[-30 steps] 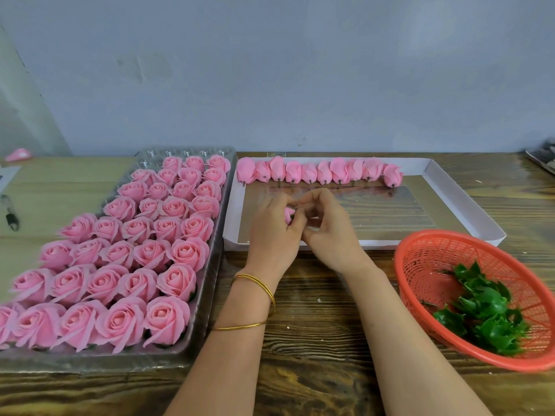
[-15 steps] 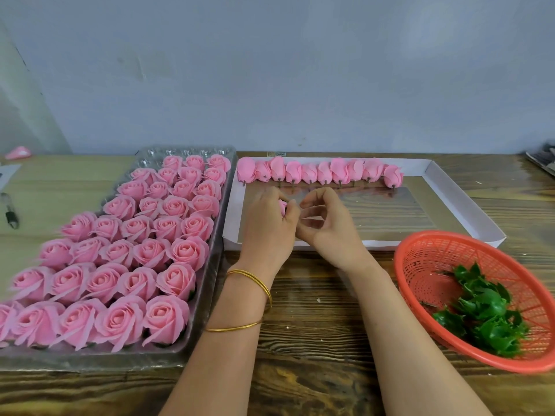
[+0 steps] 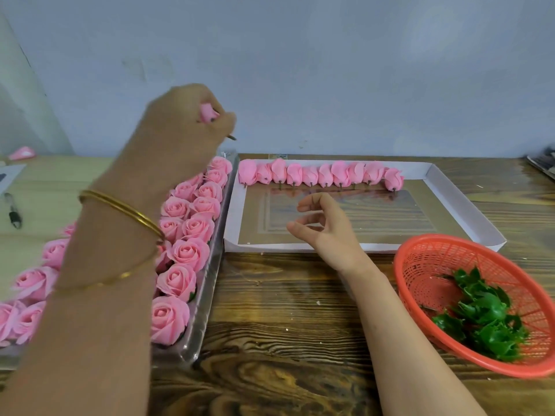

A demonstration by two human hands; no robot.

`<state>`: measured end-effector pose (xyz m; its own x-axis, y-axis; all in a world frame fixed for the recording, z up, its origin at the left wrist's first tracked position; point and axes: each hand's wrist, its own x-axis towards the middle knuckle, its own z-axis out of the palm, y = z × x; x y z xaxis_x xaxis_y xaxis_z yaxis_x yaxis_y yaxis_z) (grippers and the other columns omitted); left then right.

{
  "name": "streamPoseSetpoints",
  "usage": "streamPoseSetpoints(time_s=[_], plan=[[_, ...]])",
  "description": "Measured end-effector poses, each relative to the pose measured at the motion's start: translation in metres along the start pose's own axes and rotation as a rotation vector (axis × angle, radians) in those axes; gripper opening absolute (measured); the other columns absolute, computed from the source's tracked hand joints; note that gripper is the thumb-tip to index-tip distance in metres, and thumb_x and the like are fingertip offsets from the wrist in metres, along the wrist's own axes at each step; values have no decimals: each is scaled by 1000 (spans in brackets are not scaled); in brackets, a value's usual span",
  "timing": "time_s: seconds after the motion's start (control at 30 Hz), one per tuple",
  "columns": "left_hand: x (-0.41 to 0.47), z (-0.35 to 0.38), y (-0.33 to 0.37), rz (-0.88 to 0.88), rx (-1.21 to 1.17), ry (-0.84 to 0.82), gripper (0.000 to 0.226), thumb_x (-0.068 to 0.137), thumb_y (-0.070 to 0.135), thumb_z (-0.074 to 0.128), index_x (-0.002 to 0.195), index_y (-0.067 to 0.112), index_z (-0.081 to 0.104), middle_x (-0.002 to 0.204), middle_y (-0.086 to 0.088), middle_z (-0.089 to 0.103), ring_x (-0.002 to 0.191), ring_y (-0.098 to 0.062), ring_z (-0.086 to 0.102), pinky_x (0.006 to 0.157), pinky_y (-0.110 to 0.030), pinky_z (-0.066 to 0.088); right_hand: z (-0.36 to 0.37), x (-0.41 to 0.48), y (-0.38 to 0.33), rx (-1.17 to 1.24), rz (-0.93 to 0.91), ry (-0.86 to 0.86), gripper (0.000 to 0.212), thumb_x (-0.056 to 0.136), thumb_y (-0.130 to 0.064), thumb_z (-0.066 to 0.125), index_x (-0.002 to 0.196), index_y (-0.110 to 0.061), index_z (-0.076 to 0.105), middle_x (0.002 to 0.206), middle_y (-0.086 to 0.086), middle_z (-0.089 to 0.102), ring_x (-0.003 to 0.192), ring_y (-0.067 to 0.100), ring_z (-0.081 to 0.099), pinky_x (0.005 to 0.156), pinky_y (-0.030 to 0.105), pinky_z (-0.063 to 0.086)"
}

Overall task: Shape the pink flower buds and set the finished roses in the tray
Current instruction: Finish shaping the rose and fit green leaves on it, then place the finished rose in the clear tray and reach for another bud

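Now | left hand (image 3: 180, 127) curled round pink bud (image 3: 207, 113), stem (image 3: 231, 137) poking rightward, raised over far end of tray (image 3: 205, 307) | tray runs near-to-far beneath it, so left is nearer | right hand (image 3: 324, 232) loose, empty, over white box (image 3: 232, 211)

Pink roses (image 3: 188, 252), pink buds (image 3: 318, 175), orange-red basket (image 3: 426, 265), green leaves (image 3: 483, 319), gold bangles (image 3: 120, 205)

Soft, even light, fairly bright; shadows faint. Glossy floor of box (image 3: 464, 202) shows sheen and dim reflection of buds (image 3: 321, 175). Left hand (image 3: 183, 127) and forearm slightly smeared. Wide-angle bowing: table (image 3: 285, 295) curves toward edges, corners soft
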<state>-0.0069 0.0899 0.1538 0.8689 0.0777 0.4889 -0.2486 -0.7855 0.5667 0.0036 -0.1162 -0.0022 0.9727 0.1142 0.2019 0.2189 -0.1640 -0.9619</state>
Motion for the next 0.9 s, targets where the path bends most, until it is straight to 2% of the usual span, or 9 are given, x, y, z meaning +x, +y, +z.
streamPoseSetpoints(time_s=[0.1,0.17,0.27,0.43,0.53,0.67,0.8,0.9], plan=[[16,-16,-28,-54,81,-92,13,91,25,59,87,12,62,73,-2,58,77,-29,59,72,-35,46,0,0,-1,-18,7,-10,31,82,-21,76,103,-30,54,110,-13,58,93,10,62,81,25,52],[23,-22,-49,-94,160,-133,15,92,24,60,87,9,62,72,-5,58,73,-30,59,73,-37,45,0,0,-1,-28,16,-15,31,83,-22,76,105,-29,54,111,-12,58,92,8,62,80,25,52],[33,-29,-81,-185,273,-189,19,92,21,60,85,3,62,66,-6,57,58,-24,53,68,-33,39,0,-1,-2,-40,26,-22,31,83,-21,76,104,-28,55,110,-8,60,90,8,62,79,25,51],[45,-41,-138,-429,370,-278,26,92,16,62,81,-7,61,71,-24,61,69,-34,57,58,-30,36,1,-2,-3,-64,29,-25,30,83,-21,75,104,-28,54,112,-13,57,89,7,62,80,26,51],[47,-49,-167,-533,445,-304,32,91,14,64,72,-9,57,68,-24,59,65,-33,55,56,-29,34,1,-2,-4,-86,37,-32,31,83,-23,75,107,-28,54,113,-14,57,88,4,61,81,28,51],[42,-54,-192,-615,536,-393,40,91,13,64,57,-4,52,51,-15,52,50,-26,49,49,-23,31,1,-2,-5,-106,42,-38,32,84,-25,75,108,-28,54,113,-17,55,86,2,60,77,24,49],[31,-46,-204,-643,592,-543,50,90,7,61,42,4,47,40,-12,45,37,-21,41,44,-19,27,2,-2,-6,-122,48,-46,31,84,-26,74,105,-31,53,113,-18,55,86,2,60,75,23,48],[25,-38,-210,-629,625,-637,52,88,3,60,38,5,46,39,-13,44,40,-21,38,47,-24,25,3,-2,-7,-130,49,-48,31,83,-26,75,101,-36,51,112,-18,55,88,4,62,75,24,48]])
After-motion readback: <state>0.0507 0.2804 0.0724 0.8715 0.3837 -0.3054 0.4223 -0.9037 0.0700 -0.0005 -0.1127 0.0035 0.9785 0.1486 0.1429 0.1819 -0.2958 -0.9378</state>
